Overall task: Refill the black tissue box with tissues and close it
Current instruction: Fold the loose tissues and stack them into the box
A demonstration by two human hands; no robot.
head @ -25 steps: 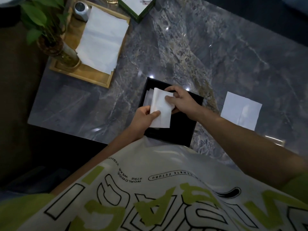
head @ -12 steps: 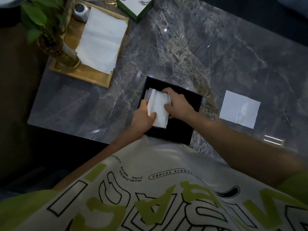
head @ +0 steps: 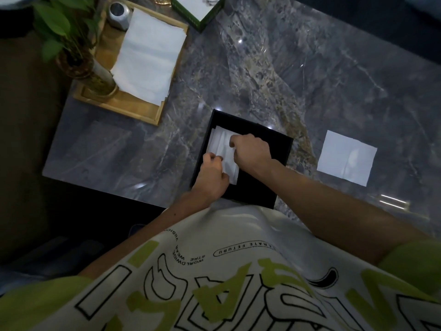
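Now I'm pressing folded tissues (head: 223, 149) into the black tissue box (head: 274, 139), left hand (head: 211, 176) and right hand (head: 251, 152) both pinching them; next, spare tissue (head: 347, 157) at 3 o'clock.

Grey marble table (head: 274, 75). Far-left corner: wooden tray (head: 133, 111) holding 1 potted plant (head: 71, 44), 1 small metallic container (head: 118, 16), 1 stack of white paper (head: 149, 56). Green-and-white carton (head: 198, 10) at far edge, partly cropped.
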